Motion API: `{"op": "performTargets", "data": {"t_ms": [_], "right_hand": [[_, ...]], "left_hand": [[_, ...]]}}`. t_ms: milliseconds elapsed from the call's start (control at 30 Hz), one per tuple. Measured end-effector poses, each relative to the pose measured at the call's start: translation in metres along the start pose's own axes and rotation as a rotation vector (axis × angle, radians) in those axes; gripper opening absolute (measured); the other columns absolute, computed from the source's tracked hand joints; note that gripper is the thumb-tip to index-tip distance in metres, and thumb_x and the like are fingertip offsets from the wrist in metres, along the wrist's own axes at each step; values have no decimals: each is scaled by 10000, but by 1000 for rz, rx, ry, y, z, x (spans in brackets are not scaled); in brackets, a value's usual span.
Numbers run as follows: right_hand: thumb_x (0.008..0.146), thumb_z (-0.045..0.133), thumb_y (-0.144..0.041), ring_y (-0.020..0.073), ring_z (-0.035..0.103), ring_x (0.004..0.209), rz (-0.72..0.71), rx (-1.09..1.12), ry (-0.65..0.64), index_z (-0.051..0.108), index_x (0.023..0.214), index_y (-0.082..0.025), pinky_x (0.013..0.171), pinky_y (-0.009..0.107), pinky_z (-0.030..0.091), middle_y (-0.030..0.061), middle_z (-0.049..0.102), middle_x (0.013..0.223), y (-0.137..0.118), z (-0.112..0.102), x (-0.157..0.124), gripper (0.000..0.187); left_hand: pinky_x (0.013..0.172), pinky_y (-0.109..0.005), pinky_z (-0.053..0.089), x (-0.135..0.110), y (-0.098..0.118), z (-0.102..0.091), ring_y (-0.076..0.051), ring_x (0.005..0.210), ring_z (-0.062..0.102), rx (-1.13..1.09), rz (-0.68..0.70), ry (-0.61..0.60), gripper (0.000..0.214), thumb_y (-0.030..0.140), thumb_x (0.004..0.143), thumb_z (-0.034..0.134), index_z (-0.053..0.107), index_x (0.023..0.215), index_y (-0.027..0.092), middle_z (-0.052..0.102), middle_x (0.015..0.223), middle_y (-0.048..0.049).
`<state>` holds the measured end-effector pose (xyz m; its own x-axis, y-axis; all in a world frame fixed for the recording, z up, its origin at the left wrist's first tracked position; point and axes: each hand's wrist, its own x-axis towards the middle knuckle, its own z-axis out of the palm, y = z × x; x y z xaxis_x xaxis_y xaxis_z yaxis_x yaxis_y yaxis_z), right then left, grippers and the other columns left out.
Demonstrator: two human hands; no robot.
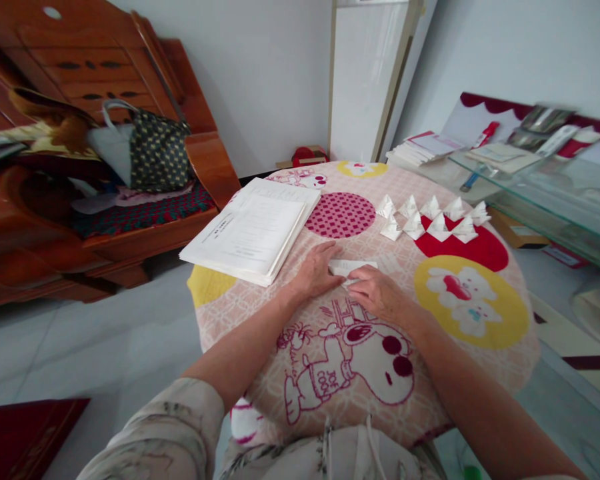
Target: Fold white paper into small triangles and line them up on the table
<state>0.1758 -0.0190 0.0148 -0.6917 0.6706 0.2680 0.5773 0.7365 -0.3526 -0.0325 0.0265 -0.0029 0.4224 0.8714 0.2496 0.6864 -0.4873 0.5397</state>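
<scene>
The person sits at a round tabletop (397,267) spread with a pale pink patterned cloth, both bare hands brought together over a small white piece of paper (354,267). That paper lies near the middle, partly hidden by the fingers. The left hand (321,270) rests at its left end, thumb and fingers stretched toward it; the right hand (375,290) has its fingers bunched over the near edge. From here I cannot tell whether either one is pinching the paper or only pressing it down.

Beyond the left hand lies a thick stack of white printed paper sheets (250,230), set at a slant. Over to the person's right, nine small, pointed, folded white paper pieces (439,227) stand in two rows, five behind and four in front, some of them over a red patch of the cloth.

Off to the left, a dark bag with a light pattern (160,150) sits on a carved, reddish-brown wooden bench (100,73). On the far right, shiny metal bowls (545,119) rest above a clear glass shelf (550,187).
</scene>
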Motion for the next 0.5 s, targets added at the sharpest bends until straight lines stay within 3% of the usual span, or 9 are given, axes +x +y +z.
{"op": "performTargets", "data": {"t_ms": [333,500], "right_hand": [[902,602,-133,261,603,996,-4,7,22,743,748,-172,909,442,501,127,692,1024,2,3,-1,212],[887,621,-137,261,610,1004,9,20,31,751,748,-185,917,438,501,115,699,1022,2,2,-1,197]], "left_hand": [[1164,-438,409,1,-20,-6,-252,1348,516,-26,28,8,533,94,773,639,607,1301,155,555,1436,-140],[1126,-427,451,0,-23,-3,-214,1281,567,-42,60,113,497,-22,779,486,666,1204,163,617,1356,-113]]}}
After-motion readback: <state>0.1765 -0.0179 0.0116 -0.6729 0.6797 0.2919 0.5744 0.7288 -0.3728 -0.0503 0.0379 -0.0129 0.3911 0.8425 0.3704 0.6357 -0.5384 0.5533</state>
